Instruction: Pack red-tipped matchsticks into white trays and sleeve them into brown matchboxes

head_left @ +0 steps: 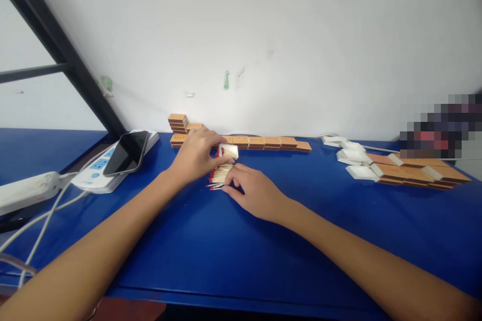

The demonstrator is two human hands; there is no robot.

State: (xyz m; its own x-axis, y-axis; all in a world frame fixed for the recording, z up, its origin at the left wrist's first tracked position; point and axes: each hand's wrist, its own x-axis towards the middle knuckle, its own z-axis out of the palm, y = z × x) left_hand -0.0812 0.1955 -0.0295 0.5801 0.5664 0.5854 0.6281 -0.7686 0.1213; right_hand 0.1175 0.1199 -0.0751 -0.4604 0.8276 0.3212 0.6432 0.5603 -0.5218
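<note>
My left hand [199,153] grips a small white matchbox tray [230,150], fingers at its far side and thumb at its near side. Wooden matches with red heads lie inside the tray. Just in front of it is a loose pile of matches [219,175] on the blue table, the red heads pointing left. At the pile's right edge, my right hand [256,190] has its fingers curled and its thumb and fingertips closed on matches; how many is hidden.
Orange matchboxes [259,142] stand in a row along the wall, stacked higher at left. To the right are opened matchboxes [410,170] with white trays [359,172] sticking out. A phone [127,153] rests on a power strip [100,180] at left, with white cables [48,228] nearby.
</note>
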